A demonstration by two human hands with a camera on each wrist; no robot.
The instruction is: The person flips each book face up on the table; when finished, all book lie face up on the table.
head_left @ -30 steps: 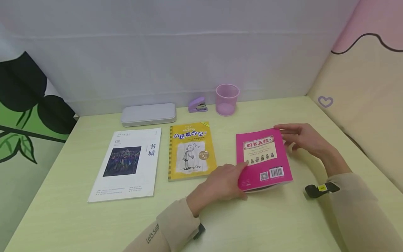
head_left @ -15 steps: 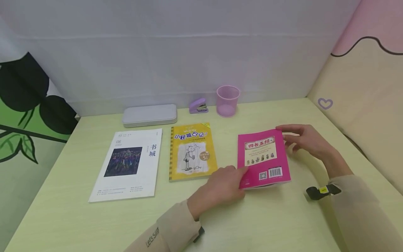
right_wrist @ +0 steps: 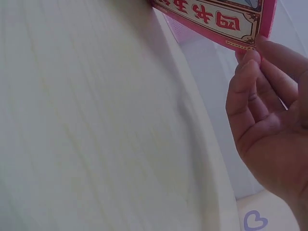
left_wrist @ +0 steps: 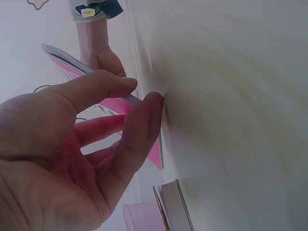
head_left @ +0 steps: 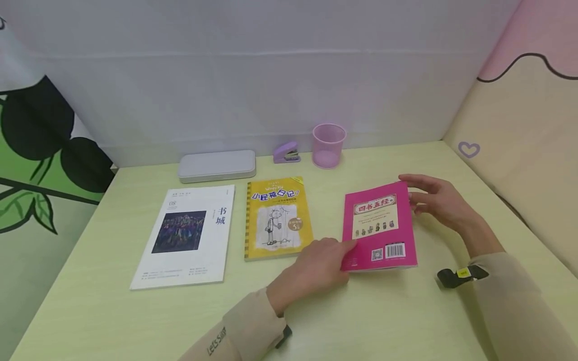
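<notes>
- Pale green desk (head_left: 113,311) carried a white magazine (head_left: 185,235), a yellow book (head_left: 276,216), a grey case (head_left: 217,166), a stapler (head_left: 286,152) and a pink cup (head_left: 328,145) along the back wall.
- Lay right of the yellow book: pink book (head_left: 379,228), back cover up, long axis running away from the person, barcode end nearest.
- Left hand (head_left: 316,268) pinched its near left corner, thumb over fingers.
- Right hand (head_left: 440,200) touched the far right corner, fingers loosely spread.
</notes>
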